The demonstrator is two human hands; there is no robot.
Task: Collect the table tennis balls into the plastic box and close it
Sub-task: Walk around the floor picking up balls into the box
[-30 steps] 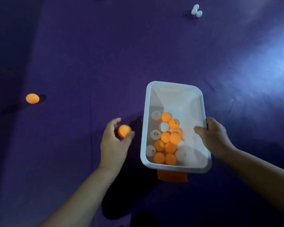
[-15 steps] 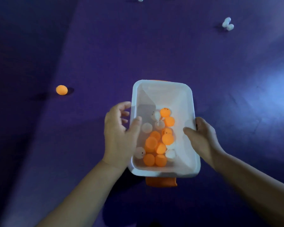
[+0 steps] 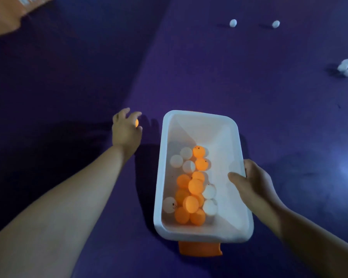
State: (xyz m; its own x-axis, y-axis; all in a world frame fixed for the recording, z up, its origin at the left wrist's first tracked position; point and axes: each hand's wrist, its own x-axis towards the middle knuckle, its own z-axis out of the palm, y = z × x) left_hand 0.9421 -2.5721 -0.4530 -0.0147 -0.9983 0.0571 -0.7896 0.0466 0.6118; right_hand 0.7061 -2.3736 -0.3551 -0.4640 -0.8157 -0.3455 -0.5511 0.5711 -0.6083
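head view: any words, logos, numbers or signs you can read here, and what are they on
No text here can be read.
Dark print specks on the orange ball and the white ball in the plastic box: too small to read.
White marks on the orange thing at top left: blurred, unreadable.

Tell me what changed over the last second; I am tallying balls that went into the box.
The left hand dropped the ball it held into the plastic box, then reached left and now curls round the loose orange ball on the purple surface. The right hand kept gripping the box's right rim; white balls still lie loose farther off.
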